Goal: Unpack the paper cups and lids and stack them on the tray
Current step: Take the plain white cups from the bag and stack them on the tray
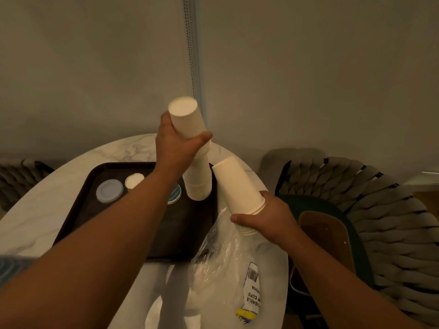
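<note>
My left hand grips a long stack of upside-down white paper cups, held above the dark tray; the stack's lower end hangs over the tray's right side. My right hand holds a shorter stack of upside-down cups by its rim end, just right of the tray. A clear plastic cup wrapper with a printed label lies under my right hand. On the tray lie a translucent lid, a white lid and a partly hidden bluish lid.
The tray sits on a round marble table against a wall. A woven chair stands to the right, with a brown board on its seat. Another woven chair is at far left.
</note>
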